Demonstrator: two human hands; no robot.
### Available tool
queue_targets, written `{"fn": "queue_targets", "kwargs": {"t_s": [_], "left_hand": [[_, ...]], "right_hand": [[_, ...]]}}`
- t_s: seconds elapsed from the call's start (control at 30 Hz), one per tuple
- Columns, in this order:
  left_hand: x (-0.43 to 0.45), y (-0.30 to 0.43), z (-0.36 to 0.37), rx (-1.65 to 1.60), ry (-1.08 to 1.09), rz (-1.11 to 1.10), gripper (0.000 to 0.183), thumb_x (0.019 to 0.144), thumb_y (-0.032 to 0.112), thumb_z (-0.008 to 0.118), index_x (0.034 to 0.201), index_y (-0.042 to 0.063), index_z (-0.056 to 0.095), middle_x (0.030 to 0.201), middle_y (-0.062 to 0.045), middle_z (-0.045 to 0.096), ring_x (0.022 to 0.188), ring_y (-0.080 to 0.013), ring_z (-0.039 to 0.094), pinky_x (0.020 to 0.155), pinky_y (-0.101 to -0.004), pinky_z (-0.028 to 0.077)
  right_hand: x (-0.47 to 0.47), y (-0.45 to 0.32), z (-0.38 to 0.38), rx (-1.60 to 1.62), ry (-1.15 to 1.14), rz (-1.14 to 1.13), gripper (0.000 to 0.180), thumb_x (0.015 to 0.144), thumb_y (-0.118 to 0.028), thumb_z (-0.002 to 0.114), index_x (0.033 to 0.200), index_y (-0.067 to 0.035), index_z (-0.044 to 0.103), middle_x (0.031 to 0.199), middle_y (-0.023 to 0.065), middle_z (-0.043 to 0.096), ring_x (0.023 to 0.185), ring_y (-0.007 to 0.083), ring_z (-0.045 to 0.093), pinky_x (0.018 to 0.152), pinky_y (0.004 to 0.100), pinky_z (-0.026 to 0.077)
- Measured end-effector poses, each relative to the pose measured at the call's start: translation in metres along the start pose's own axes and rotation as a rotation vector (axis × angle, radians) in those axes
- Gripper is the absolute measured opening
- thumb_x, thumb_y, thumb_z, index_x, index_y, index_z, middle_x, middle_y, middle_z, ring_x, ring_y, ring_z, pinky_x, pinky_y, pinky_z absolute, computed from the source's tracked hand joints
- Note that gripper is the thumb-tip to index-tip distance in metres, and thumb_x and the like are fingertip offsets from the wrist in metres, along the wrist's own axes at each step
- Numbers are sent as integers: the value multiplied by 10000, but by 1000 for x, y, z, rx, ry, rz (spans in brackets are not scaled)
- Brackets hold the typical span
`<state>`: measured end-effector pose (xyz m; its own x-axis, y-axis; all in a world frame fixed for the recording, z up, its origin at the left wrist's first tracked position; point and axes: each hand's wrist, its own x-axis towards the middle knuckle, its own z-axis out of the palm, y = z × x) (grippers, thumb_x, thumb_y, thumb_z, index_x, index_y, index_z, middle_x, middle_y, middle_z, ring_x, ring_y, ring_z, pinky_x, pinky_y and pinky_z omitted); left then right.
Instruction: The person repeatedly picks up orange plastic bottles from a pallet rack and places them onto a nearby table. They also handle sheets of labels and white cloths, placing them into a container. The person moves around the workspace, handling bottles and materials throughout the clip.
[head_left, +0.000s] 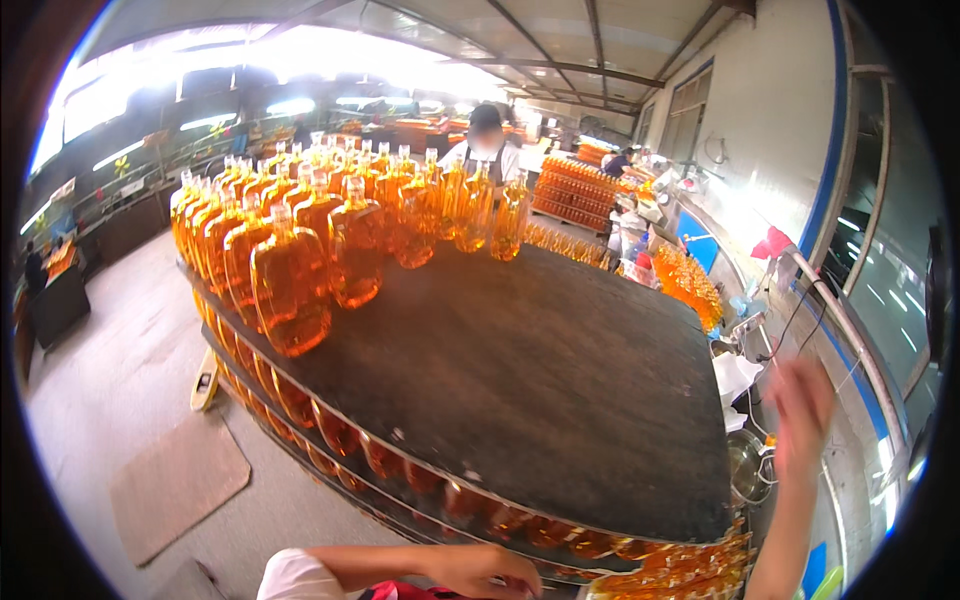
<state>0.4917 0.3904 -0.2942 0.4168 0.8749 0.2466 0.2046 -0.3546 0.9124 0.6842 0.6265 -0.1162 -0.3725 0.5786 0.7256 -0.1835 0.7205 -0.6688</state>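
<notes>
My left hand is at the bottom of the view, just before the near edge of a stack of bottle layers. Its fingers curl downward, and whether anything is in them is hidden. On the right, my right hand is raised beside the stack, blurred, with its fingers bent; I cannot make out a thing in it. Clear glass bottles of amber liquid stand upright in rows at the left and far side of the dark top board. More bottles sit in layers under that board.
Across the stack stands a person in a dark cap. Beyond are another bottle stack and orange bottles along the wall. A metal pipe and loose cables run at right. A flat brown sheet lies on the floor.
</notes>
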Motion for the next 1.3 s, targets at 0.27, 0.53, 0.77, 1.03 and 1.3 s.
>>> {"fn": "queue_targets", "kwargs": {"t_s": [0.27, 0.53, 0.77, 1.03, 1.3], "left_hand": [[-149, 63, -132, 1119, 884, 237, 214, 657, 87, 694, 836, 24, 596, 863, -107, 582, 766, -263, 592, 628, -341, 496], [-184, 50, -176, 1164, 658, 175, 253, 684, 192, 684, 839, 16, 589, 907, -115, 558, 840, -264, 549, 736, -356, 468], [-196, 43, -193, 982, 554, 191, 379, 652, 205, 546, 968, -1, 580, 995, -134, 562, 911, -291, 544, 759, -391, 458], [-194, 37, -198, 942, 579, 211, 287, 672, 186, 579, 901, 15, 608, 926, -149, 560, 855, -302, 551, 720, -377, 451], [-198, 97, -215, 1122, 760, 275, 329, 640, 144, 590, 926, -19, 591, 926, -158, 574, 784, -310, 572, 692, -405, 471]], "right_hand": [[220, 37, 307, -12, -223, 87, 369, 750, -251, 708, 1044, -55, 603, 975, 73, 595, 889, 138, 557, 756, 261, 451], [321, 176, 470, -318, -77, 145, 745, 677, -412, 710, 1287, -103, 416, 1375, 168, 308, 1259, 319, 316, 1033, 429, 283], [341, 216, 490, -116, 39, 218, 530, 673, -321, 754, 1066, -10, 580, 1058, 154, 593, 945, 228, 573, 796, 326, 452], [328, 196, 508, -327, 147, -161, 457, 716, -406, 688, 1005, -56, 631, 938, 108, 658, 730, 201, 628, 698, 323, 480], [322, 166, 504, -602, -430, 165, 361, 664, -369, 711, 763, -29, 641, 752, 154, 655, 708, 243, 643, 658, 337, 500]]}}
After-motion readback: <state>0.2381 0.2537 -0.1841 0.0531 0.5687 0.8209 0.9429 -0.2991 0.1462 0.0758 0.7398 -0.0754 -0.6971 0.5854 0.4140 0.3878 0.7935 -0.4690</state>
